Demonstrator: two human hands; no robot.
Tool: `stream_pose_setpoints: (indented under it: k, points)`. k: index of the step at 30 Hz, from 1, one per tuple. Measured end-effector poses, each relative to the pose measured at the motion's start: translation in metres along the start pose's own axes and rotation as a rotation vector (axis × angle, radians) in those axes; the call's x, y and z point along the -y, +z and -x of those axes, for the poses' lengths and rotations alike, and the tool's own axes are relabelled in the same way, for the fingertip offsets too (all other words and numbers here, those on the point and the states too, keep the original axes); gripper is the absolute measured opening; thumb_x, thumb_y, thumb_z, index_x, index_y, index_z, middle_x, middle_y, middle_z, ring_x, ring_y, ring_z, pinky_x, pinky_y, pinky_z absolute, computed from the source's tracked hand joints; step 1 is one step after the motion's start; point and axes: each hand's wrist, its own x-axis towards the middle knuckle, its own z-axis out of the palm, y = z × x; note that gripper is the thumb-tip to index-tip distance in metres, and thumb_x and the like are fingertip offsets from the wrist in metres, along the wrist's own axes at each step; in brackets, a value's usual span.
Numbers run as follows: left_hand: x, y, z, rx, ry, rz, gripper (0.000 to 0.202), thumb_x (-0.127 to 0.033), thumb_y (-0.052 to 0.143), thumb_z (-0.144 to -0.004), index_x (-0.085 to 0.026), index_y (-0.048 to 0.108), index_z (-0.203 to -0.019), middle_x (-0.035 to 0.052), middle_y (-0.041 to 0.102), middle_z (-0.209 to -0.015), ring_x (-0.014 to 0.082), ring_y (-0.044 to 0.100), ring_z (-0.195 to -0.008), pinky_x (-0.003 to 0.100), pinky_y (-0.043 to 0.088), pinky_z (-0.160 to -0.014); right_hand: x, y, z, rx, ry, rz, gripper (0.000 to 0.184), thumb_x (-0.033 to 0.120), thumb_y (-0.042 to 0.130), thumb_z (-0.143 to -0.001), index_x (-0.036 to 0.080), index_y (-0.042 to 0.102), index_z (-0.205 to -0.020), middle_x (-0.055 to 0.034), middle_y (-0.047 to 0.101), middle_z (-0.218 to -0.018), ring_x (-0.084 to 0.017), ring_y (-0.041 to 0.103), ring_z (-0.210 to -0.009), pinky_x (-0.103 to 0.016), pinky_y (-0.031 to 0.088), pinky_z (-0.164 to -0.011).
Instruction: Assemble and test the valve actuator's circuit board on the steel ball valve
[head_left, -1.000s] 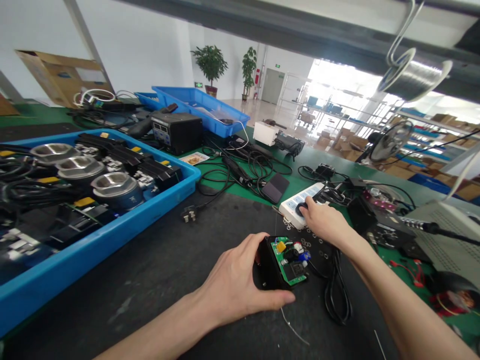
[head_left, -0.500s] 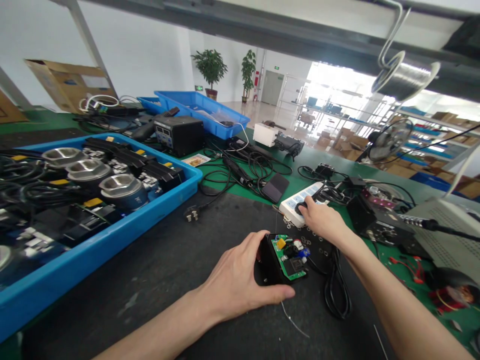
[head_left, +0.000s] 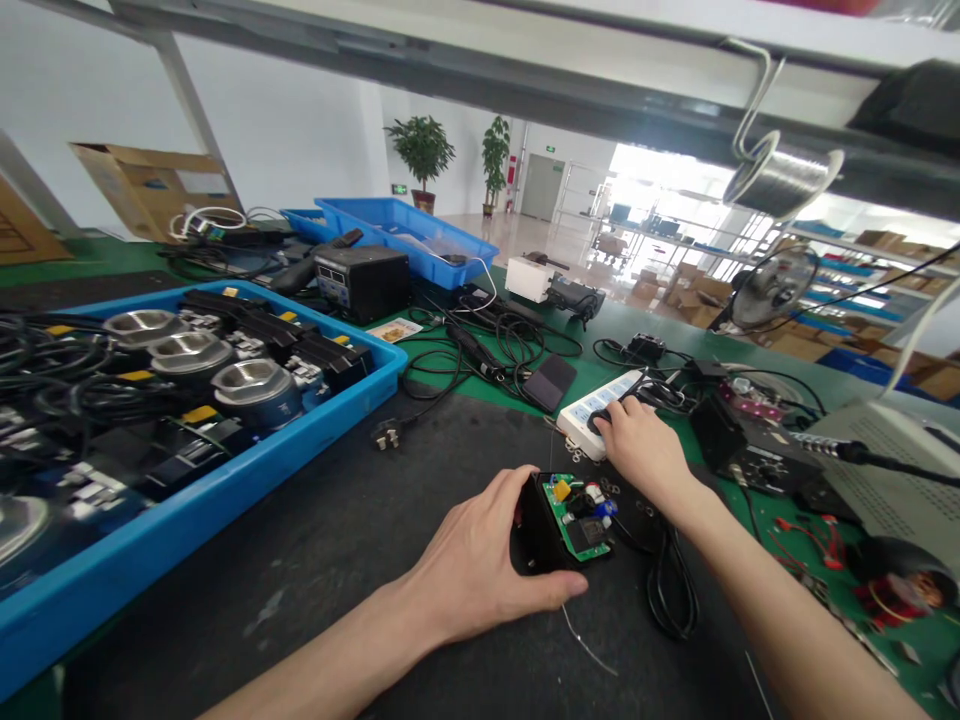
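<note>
Left hand [head_left: 480,555] closed round the open-faced black box with green circuit board [head_left: 568,525], over the black rubbery mat [head_left: 322,560]. Long white power strip [head_left: 602,396] beyond, at mat's far edge, axis slanting away right — right hand [head_left: 643,445] nearer, grip on round black plug [head_left: 598,421], strip's near end.

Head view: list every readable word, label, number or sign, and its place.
No text can be read.
Green sign above grey door: too small.
Wall sign beside potted plant: too small.
White power strip, markings: too small.
Black bench unit, front panel: too small.
Cardboard box, white label: blurred.
Metal hex fitting, mark: blurred.
</note>
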Motion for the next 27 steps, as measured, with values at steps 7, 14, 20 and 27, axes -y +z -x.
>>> stream_pose_setpoints:
  k: [7, 14, 20, 27]
  points:
    - [0.001, -0.002, 0.002, 0.013, -0.006, 0.013, 0.095, -0.072, 0.082, -0.072, -0.029, 0.041, -0.146, 0.0072, 0.059, -0.131, 0.0336, 0.062, -0.116, 0.047, 0.056, -0.093, -0.001, -0.001, -0.002, -0.010, -0.081, 0.029, 0.027, 0.039, 0.061, -0.106, 0.015, 0.068, -0.114, -0.0066, 0.071, -0.109, -0.022, 0.070, -0.100, -0.045, 0.058, -0.092]
    - [0.002, -0.004, 0.001, 0.015, 0.001, 0.031, 0.098, -0.075, 0.082, -0.070, -0.029, 0.041, -0.147, 0.0085, 0.058, -0.133, 0.0359, 0.063, -0.116, 0.051, 0.055, -0.095, -0.004, 0.004, -0.010, 0.038, -0.044, 0.048, 0.029, 0.040, 0.062, -0.105, 0.014, 0.066, -0.118, -0.0069, 0.071, -0.110, -0.021, 0.071, -0.094, -0.041, 0.060, -0.086]
    - [0.002, -0.005, 0.000, 0.010, 0.012, 0.026, 0.097, -0.077, 0.080, -0.071, -0.029, 0.043, -0.146, 0.0092, 0.059, -0.133, 0.0365, 0.064, -0.115, 0.052, 0.055, -0.096, -0.009, 0.004, -0.012, 0.063, -0.041, -0.009, 0.029, 0.039, 0.062, -0.105, 0.015, 0.066, -0.120, -0.0076, 0.070, -0.114, -0.023, 0.070, -0.100, -0.044, 0.059, -0.090]
    - [0.004, -0.003, 0.004, -0.008, 0.021, 0.018, 0.100, -0.080, 0.078, -0.071, -0.027, 0.041, -0.148, 0.0111, 0.054, -0.143, 0.0400, 0.060, -0.125, 0.057, 0.052, -0.104, -0.023, 0.006, -0.018, 0.088, 0.061, -0.155, 0.032, 0.041, 0.063, -0.105, 0.016, 0.064, -0.125, -0.0079, 0.070, -0.116, -0.022, 0.070, -0.099, -0.043, 0.060, -0.088]
